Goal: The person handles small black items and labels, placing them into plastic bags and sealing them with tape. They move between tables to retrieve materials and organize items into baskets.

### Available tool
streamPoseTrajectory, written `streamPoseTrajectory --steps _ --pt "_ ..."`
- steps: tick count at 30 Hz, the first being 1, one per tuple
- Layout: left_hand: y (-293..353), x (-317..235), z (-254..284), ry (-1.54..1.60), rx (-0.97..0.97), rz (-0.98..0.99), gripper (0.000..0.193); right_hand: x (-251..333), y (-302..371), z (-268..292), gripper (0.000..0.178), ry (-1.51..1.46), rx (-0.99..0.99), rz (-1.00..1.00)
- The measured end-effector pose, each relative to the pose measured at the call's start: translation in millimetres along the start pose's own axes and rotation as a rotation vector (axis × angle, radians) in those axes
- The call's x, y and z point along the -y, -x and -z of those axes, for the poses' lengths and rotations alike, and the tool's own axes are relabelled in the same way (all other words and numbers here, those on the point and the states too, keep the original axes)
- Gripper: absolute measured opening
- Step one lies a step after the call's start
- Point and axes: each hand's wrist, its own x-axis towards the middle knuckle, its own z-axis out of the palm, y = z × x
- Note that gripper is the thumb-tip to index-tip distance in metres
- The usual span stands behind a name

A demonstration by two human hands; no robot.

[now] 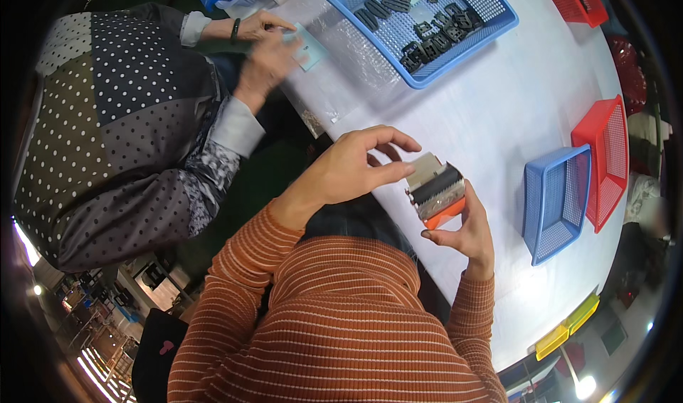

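My right hand (469, 234) grips a small boxy item (435, 192) over the table's near edge. It has an orange side, a black strip with a toothed-looking edge, a greyish see-through face and a beige flap or panel; its exact kind does not show. On its left, my left hand (359, 162) is open, thumb and forefinger apart. The thumb tip comes close to the beige part; whether they touch, I cannot tell.
A blue basket (420, 79) of black plastic parts stands at the far side of the white table (491, 118). Another blue basket (530, 211), a red basket (576, 136) and yellow trays (569, 328) line the right. At left, a co-worker's hands (267, 65) handle a pale blue card (311, 51).
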Motion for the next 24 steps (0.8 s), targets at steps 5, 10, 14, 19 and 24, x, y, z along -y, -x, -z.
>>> streamPoseTrajectory --steps 5,10,14,19,24 --pt "14 -10 -2 0.062 0.193 0.05 0.035 -3 19 2 0.059 0.146 -0.036 0.106" --pt "18 -9 -7 0.04 0.267 -0.012 0.039 -8 26 1 0.058 0.252 -0.093 0.206" --pt "21 -16 -10 -0.032 0.255 -0.061 0.039 -15 30 5 0.058 0.296 -0.075 0.243" --pt "26 -21 -13 -0.117 0.214 -0.151 0.037 -14 34 3 0.057 0.275 -0.115 0.22" --pt "26 -18 -22 -0.104 0.123 -0.144 0.029 -8 33 4 0.057 0.325 -0.068 0.223"
